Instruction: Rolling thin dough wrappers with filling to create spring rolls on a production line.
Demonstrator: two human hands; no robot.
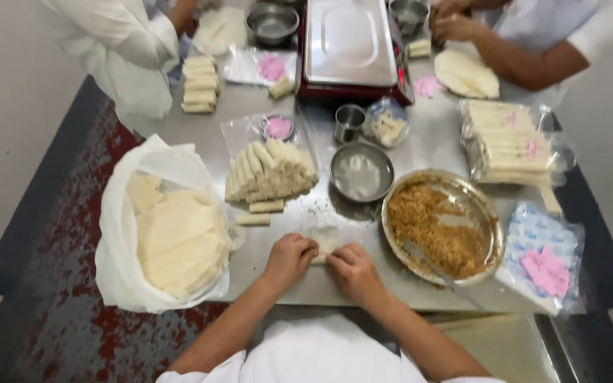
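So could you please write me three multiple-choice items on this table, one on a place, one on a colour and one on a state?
1. Where is the bag of wrappers?
A. beside the left hand
B. beside the right hand
C. on the red machine

2. What colour is the filling in the big tray?
A. pink
B. brown
C. green

3. What are the two hands doing?
A. resting apart, empty
B. both on a wrapper
C. holding the spoon

Answers:
1 A: the bag sits at the table's left edge, by the left hand.
2 B: the crumbly heap in the tray is brown.
3 B: both hands meet on the pale wrapper, fingers curled over it.
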